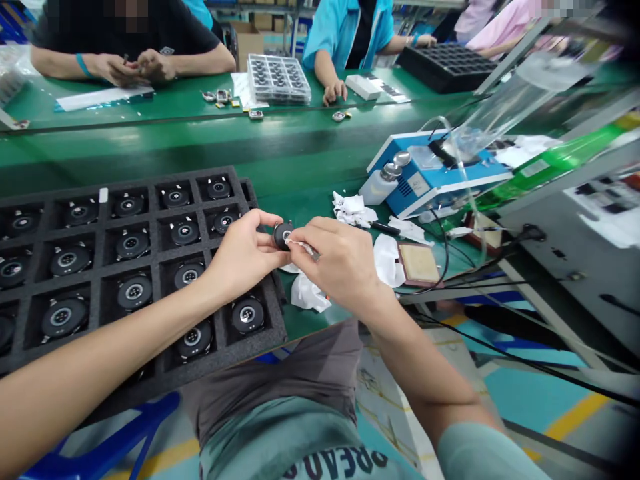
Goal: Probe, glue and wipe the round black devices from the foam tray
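Observation:
A round black watch-like part (282, 233) is held upright between the thumb and fingers of my left hand (249, 250), with its ringed face turned to the right. My right hand (336, 259) pinches a small white piece, perhaps cloth or tissue, against that face. Left of and below my hands lies a dark foam tray (155, 241); its square compartments hold several similar round black parts (247, 314). Crumpled white tissue (309, 293) rests on the green bench just below my right hand.
A white bottle with a metal top (381, 183) stands by a blue device (425, 180). Further right are a brown-edged sponge pad (419, 262), cables and a green bottle (560, 160). Across the bench, people work near a clear compartment box (279, 80) and a black tray (445, 65).

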Tool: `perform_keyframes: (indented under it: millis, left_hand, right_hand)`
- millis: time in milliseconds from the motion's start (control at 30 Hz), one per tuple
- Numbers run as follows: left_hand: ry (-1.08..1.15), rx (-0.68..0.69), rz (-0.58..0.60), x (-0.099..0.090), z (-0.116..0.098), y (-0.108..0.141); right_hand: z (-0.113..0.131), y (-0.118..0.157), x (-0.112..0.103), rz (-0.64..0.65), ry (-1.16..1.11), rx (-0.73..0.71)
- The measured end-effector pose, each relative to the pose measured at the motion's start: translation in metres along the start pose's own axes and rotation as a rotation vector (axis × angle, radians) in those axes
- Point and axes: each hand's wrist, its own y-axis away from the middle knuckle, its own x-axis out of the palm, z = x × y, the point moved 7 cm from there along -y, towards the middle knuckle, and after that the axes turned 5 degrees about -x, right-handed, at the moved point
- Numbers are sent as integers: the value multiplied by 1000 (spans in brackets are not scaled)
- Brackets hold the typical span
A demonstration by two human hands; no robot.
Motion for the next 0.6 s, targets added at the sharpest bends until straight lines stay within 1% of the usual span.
perform_keyframes:
  millis: [67,133,200,300,367,433,533,600]
  left_hand:
    - [6,-19,4,-1,0,0]
    - [14,-30,4,-1,0,1]
    - [43,-35,5,-2,-2,2]
    - [87,-30,2,-3,-4,3]
    - [82,-15,-3,-3,-5,3]
    - [53,11,-20,-3,-7,3]
    - [8,53,-71,-4,-7,5]
    - [-7,91,-100,-5,-8,7]
  right_hand:
    - [-10,1,-2,-5,25,-8]
    - [-23,1,-6,-24,-13,28]
    - [-35,3,-12,-80,-138,129]
    - [-46,12,-18,-207,-376,352]
    - [-44,17,-13,-245,-498,453]
    - [-37,19,-2,-235,-585,509]
    - [-29,19,13,-205,-642,566]
    - [-26,18,19,-201,-650,596]
